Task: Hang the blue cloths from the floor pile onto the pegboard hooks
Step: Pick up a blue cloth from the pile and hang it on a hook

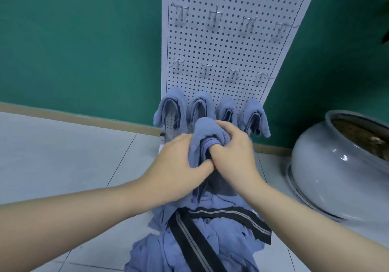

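A white pegboard (229, 46) leans against the green wall, with two rows of bare metal hooks (215, 16) above. Several blue cloths (172, 107) hang side by side on its lowest row. In front of that row I hold another blue cloth (205, 130) bunched between both hands. My left hand (179, 160) grips its left side. My right hand (233, 149) grips its top and right side, fingers tucked into the fold. Below my hands lies the floor pile of blue cloths (189, 248), crossed by a black band with grey stripes (193, 242).
A large round grey ceramic pot (328, 166) with dry filling stands on the floor at the right, close to the pegboard. Pale floor tiles (63, 156) stretch to the left. A tan skirting runs along the wall base.
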Demonstrator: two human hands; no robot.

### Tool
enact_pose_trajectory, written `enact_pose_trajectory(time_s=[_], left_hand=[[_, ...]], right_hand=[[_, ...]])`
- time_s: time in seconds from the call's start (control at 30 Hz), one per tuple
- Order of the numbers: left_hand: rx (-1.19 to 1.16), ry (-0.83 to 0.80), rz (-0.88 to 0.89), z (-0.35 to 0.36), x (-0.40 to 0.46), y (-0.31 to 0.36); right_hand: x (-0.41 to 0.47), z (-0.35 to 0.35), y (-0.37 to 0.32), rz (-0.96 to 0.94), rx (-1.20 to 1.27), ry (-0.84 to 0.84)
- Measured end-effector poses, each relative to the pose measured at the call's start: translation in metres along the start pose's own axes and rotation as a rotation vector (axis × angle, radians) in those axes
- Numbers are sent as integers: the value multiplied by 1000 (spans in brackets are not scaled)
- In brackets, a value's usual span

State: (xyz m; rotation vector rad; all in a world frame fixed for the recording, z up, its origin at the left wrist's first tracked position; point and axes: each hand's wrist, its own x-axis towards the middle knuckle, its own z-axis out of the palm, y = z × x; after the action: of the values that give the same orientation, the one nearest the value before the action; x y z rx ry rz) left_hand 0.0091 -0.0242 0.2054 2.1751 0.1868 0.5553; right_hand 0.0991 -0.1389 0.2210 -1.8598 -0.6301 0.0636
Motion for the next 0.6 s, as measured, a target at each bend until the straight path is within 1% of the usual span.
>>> enact_pose_trajectory(time_s=[0.1,0.2,0.43,0.6], left_hand=[[-16,139,-24,-6,15,-6],[-9,229,-37,-19,34,-15],[136,353,-76,-56,84,-37],[147,434,-100,-89,138,-43]], right_hand=[[10,6,-12,-23,-14,-5],[26,14,-21,-58,-54,0],[85,41,-20,-57,-142,17],[136,55,-45,-152,-211,55]])
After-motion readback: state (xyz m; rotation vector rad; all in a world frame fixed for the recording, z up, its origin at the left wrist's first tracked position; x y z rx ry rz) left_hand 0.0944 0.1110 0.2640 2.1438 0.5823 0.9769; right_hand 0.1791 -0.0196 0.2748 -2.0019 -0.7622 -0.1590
